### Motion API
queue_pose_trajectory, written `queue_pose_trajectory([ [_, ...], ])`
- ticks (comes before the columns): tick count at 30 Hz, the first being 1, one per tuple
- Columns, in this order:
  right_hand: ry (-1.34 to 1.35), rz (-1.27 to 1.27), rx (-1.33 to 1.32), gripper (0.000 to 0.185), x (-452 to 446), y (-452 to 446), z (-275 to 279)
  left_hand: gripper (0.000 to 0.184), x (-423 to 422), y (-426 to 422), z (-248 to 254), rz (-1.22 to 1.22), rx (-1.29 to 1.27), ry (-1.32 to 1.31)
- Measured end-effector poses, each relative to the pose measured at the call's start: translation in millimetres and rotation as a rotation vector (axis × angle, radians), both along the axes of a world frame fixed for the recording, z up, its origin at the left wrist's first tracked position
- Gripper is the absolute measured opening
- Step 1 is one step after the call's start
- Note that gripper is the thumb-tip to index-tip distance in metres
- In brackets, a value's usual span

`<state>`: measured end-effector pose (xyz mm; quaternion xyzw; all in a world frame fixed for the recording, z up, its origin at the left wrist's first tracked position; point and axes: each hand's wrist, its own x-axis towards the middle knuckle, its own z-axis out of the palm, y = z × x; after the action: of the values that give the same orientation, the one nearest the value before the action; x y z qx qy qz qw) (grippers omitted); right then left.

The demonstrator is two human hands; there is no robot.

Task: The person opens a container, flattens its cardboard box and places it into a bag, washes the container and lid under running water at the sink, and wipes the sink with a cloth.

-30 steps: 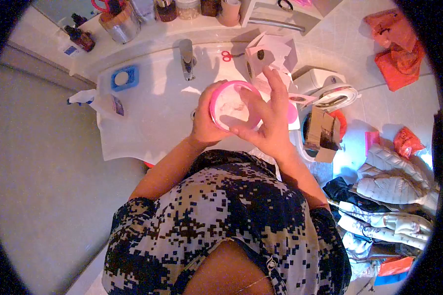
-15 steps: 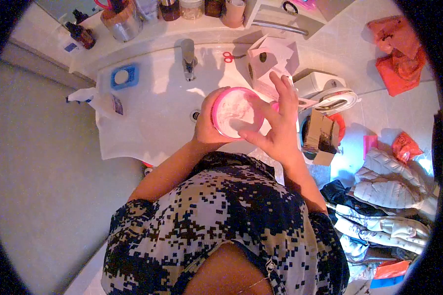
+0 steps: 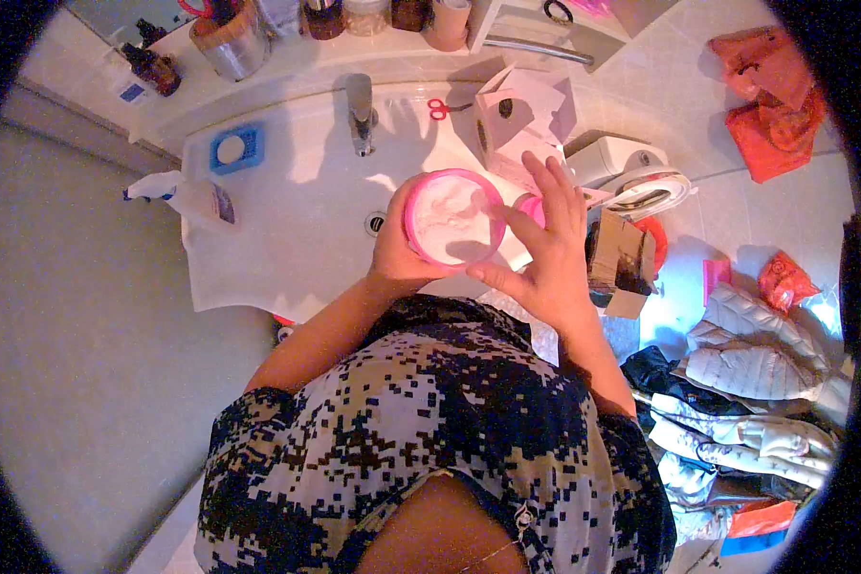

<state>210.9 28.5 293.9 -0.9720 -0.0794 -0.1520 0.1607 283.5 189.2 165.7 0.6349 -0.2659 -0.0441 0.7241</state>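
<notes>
Over the white sink [image 3: 277, 258], the right hand [image 3: 550, 263] is holding thumb and fingers apart; the left hand [image 3: 392, 246] is clasping a pink-rimmed tub [image 3: 410, 212] (whether the right is touching it, I cannot tell). A slackening hold could be spilling its white contents [image 3: 447, 215].

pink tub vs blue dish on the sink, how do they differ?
Shape: the pink tub is round; the blue dish is roughly rectangular.
Contents: the tub holds a pale, uneven mass; the dish holds a rounded white piece.
Support: the tub is gripped by the left hand; the dish sits on the sink.
Shared: both are uncovered.
</notes>
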Motion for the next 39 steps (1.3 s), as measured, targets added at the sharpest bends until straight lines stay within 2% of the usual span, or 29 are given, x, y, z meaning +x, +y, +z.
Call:
queue_pose_trajectory([
  [3,0.021,0.034,0.003,0.06,-1.9,-1.7,-6.0,0.114,0.1,2.4,6.5,-0.058,0.029,0.04],
  [6,0.064,0.088,0.134,0.06,-2.8,-1.9,-17.8,0.1,-0.5,-0.6,5.5,-0.248,-0.19,0.308],
  [9,0.089,0.112,0.224,0.06,-1.2,-7.0,-24.9,0.097,-0.4,1.6,9.4,-0.41,-0.181,0.475],
  [12,0.134,0.091,0.246,0.06,-2.6,-13.7,-20.0,0.095,-2.9,10.5,6.2,-0.39,-0.039,0.412],
  [15,0.248,0.219,0.383,0.058,-7.8,-21.1,-15.7,0.096,1.2,19.5,6.2,-0.462,-0.063,0.381],
  [18,0.184,0.274,0.334,0.056,-9.7,-14.4,-15.0,0.099,5.2,23.0,25.2,-0.334,0.224,0.211],
  [21,0.159,0.198,0.358,0.056,-10.2,-14.4,-25.4,0.102,8.9,24.2,26.9,-0.279,0.323,0.137],
  [25,0.16,0.204,0.386,0.057,-16.0,-14.0,-23.1,0.103,8.9,28.1,29.5,-0.242,0.333,0.159],
  [26,0.147,0.209,0.361,0.058,-14.0,-13.3,-22.3,0.104,10.0,27.1,17.0,-0.22,0.326,0.141],
  [30,0.108,0.205,0.319,0.064,-9.4,-3.4,-12.8,0.106,-1.7,24.7,46.6,-0.369,0.224,0.115],
  [37,0.043,0.244,0.232,0.06,2.9,10.3,-1.8,0.108,-3.1,13.5,39.0,-0.416,0.026,0.181],
  [39,0.098,0.269,0.148,0.059,1.7,10.7,6.5,0.108,-5.2,13.1,33.2,-0.422,-0.017,0.252],
])
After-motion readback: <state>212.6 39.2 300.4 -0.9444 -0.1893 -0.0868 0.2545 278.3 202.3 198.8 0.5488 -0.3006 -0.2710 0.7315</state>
